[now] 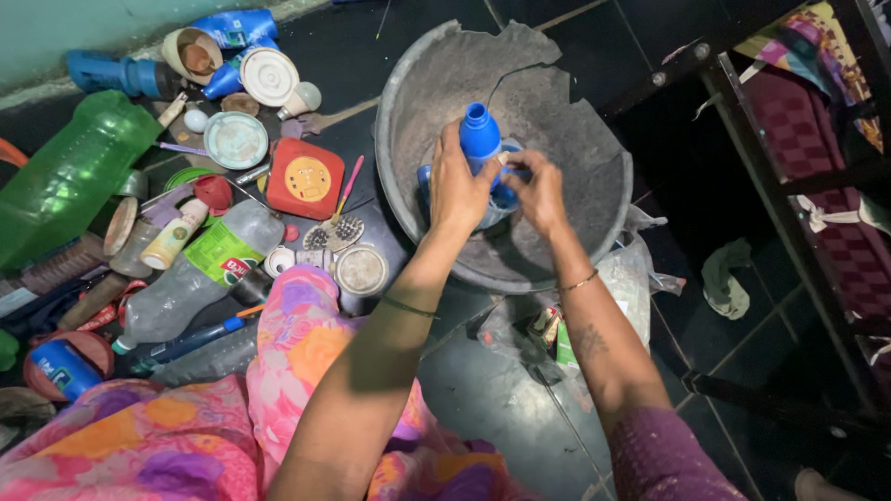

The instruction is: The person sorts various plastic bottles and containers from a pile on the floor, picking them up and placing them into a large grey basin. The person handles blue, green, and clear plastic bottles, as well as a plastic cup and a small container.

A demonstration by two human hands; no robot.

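Both hands (497,190) on blue bottle (481,139) — inside cracked basin (594,121)

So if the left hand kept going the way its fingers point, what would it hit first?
The left hand points away from the person and already grips the blue bottle. Past that, probably the cracked far wall of the grey basin, though depth is unclear.

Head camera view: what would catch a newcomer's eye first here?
Both hands, left hand and right hand, grip a bright blue plastic bottle over a cracked grey basin at upper centre. To the left lies a heap of clutter on the dark floor, including a big green bottle and a red square box.
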